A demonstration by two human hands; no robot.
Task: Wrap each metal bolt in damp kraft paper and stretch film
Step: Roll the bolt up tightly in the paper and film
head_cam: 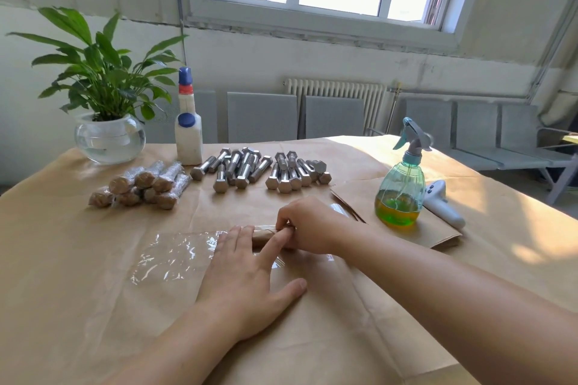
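Both hands on paper-wrapped bolt [266,236] atop kraft-covered table [93,306]: left hand [247,278] flat, fingers straight; right hand [308,225] pinching; no legible labels.

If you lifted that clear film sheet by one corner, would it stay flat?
Probably not. The stretch film already lies wrinkled and glinting, so it looks thin, floppy and very light. It would likely droop and cling to itself.

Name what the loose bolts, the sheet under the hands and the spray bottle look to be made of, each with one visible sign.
Loose bolts: bare metal, likely steel; grey, shiny, threaded shanks.
Sheet: thin clear plastic film; glossy wrinkles, brown paper showing through.
Spray bottle: translucent green plastic, probably; liquid visible inside.
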